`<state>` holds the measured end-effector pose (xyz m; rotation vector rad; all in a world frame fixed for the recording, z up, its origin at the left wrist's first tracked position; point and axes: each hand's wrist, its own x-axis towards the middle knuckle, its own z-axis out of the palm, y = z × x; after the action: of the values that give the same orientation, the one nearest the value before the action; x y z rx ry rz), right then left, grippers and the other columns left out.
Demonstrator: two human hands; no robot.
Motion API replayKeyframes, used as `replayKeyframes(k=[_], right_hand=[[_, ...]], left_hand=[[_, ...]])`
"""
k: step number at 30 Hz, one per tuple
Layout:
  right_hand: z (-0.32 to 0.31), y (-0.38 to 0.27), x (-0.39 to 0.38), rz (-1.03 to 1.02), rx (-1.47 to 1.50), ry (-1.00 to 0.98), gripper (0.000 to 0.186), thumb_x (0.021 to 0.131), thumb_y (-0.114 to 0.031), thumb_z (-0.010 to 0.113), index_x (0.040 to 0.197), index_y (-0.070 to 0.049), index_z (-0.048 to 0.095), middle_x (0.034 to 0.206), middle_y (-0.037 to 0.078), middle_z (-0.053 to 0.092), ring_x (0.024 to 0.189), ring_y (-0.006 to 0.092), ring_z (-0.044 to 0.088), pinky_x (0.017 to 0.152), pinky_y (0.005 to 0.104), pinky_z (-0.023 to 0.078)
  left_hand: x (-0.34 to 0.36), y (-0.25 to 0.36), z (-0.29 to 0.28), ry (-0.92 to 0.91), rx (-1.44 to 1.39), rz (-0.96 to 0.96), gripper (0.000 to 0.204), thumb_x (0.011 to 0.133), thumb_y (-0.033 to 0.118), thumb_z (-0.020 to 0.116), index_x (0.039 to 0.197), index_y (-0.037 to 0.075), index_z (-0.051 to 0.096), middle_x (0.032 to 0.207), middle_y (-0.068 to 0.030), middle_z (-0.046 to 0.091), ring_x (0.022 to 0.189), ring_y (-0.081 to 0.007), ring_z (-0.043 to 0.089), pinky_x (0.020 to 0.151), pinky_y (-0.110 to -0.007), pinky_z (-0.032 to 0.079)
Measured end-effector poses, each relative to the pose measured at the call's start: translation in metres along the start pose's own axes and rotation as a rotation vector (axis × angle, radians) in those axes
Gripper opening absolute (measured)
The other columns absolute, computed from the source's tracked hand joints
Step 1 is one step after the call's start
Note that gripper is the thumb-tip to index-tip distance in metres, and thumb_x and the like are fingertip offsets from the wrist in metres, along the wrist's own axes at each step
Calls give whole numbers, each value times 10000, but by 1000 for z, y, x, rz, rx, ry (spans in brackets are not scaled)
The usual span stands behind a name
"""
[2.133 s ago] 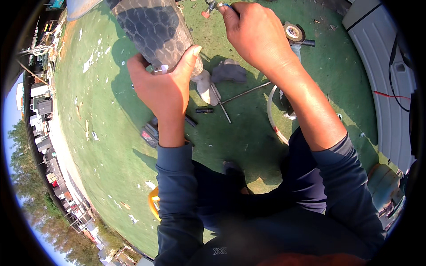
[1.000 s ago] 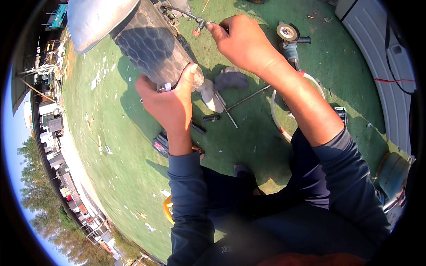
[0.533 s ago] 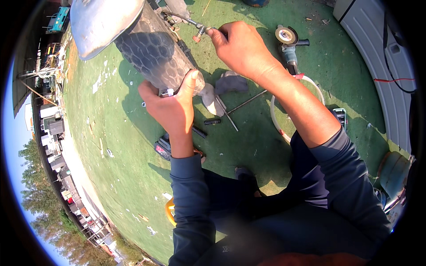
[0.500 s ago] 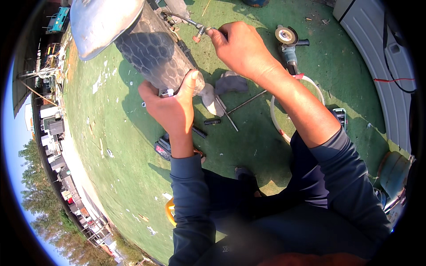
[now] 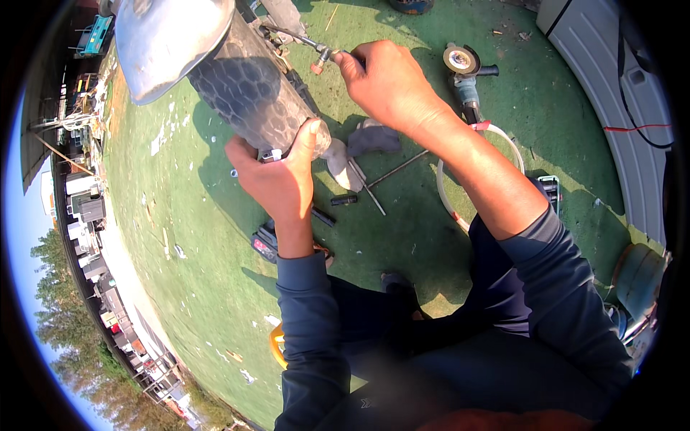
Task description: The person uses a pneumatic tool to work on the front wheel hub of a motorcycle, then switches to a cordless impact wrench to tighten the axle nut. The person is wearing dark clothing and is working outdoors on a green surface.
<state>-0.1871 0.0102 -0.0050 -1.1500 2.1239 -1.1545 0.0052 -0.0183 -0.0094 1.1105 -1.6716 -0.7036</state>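
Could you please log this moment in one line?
left hand: grips patterned cylinder; right hand: holds metal fitting; green ground: angle grinder

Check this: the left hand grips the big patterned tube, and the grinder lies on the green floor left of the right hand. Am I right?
No: the head view shows the grinder lying right of the right hand, on the green floor. The left hand does grip the big patterned tube.

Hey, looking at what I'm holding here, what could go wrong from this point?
The left hand grips only the near end of the dark patterned piece, so it might slip. The bare right hand holds the metal rod and could get scraped. The angle grinder lies with its disc exposed, so the right forearm might brush it.
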Motion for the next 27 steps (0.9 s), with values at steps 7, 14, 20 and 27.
replayKeyframes(k=[7, 14, 20, 27], right_hand=[[-2, -2, -2, 4, -1, -6, 443, 1016, -329, 657, 861, 76, 750, 872, 331, 720, 906, 513, 721, 861, 566, 582], [-1, -2, -4, -23, 16, 10, 438, 1030, -322, 646, 876, 78, 740, 842, 323, 705, 868, 514, 705, 823, 563, 567], [1, 3, -4, -56, 16, 34, 434, 1050, -326, 637, 886, 67, 717, 766, 304, 673, 791, 513, 680, 753, 556, 538], [3, 3, -4, -45, 24, 35, 434, 1048, -325, 638, 877, 66, 714, 766, 303, 675, 794, 513, 679, 756, 559, 538]], left_hand=[[0, -2, -2, -7, 28, -8, 793, 755, 237, 1011, 1310, -84, 545, 1203, -143, 684, 1071, -205, 665, 973, -341, 522], [0, -7, -4, -5, 54, -24, 813, 748, 255, 1017, 1312, -84, 540, 1198, -147, 683, 1065, -208, 666, 964, -344, 525], [-1, -7, -3, -4, 60, -11, 800, 755, 254, 1014, 1306, -84, 541, 1196, -149, 683, 1064, -208, 666, 967, -344, 525], [-1, -9, -3, 2, 52, -27, 793, 762, 232, 1006, 1317, -86, 538, 1214, -152, 682, 1071, -207, 665, 974, -345, 525]])
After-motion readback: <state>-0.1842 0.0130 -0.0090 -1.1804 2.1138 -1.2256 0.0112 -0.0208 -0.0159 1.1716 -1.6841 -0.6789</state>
